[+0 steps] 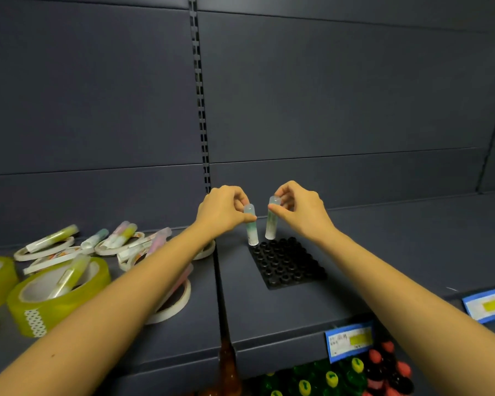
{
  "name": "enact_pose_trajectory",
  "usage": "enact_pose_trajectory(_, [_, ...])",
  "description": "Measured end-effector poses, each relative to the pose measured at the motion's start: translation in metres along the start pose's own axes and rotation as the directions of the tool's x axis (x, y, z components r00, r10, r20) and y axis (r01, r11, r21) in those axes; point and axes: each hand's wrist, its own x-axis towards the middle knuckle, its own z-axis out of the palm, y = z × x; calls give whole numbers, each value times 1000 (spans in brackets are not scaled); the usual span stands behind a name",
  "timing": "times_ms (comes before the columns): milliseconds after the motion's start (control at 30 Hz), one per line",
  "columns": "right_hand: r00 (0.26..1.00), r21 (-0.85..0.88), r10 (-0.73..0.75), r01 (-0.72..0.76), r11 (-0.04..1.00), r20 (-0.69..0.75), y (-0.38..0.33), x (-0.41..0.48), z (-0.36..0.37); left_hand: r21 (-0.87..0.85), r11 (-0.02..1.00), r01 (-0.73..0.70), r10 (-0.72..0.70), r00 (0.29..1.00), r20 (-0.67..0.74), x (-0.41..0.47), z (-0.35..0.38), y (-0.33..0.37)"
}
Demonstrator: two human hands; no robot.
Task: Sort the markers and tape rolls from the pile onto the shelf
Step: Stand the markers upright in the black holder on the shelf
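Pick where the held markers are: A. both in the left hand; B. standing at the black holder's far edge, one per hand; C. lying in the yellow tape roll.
B: the left hand pinches the left marker, the right hand the right marker, both standing at the far edge of the holder.

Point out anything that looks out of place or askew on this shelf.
A pale yellow-green marker lies slanted inside the core of the wide yellow-green tape roll at the left. At the black holed tray, the left hand holds a greenish marker and the right hand a whitish marker, tops leaning slightly apart.
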Motion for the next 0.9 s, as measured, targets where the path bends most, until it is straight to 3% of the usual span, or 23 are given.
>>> enact_pose_trajectory(900, [964, 200, -186, 148, 969, 190, 30, 31, 3, 138, 978, 157, -146, 985, -87, -7, 10, 29])
